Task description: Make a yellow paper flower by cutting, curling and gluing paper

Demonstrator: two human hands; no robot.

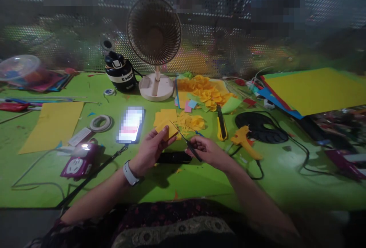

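Note:
My left hand (pixel 151 145) pinches a small yellow-orange paper piece (pixel 171 129) between thumb and fingers. In my right hand (pixel 210 152) is a pair of dark-handled scissors (pixel 195 152), its blades pointing up and left against the edge of that paper. Whether the blades are apart I cannot tell. Just beyond lies a stack of square yellow-orange paper (pixel 166 115), with a heap of small cut scraps (pixel 191 120) to its right. Under my hands rests a flat black object (pixel 174 158), partly hidden.
A phone (pixel 130 124), tape roll (pixel 101 123) and purple power socket (pixel 81 161) lie left. A fan (pixel 156 88) and black bottle (pixel 120 72) stand behind. Crumpled paper flowers (pixel 210 92), a yellow utility knife (pixel 221 126) and a corded glue gun (pixel 243 139) are right.

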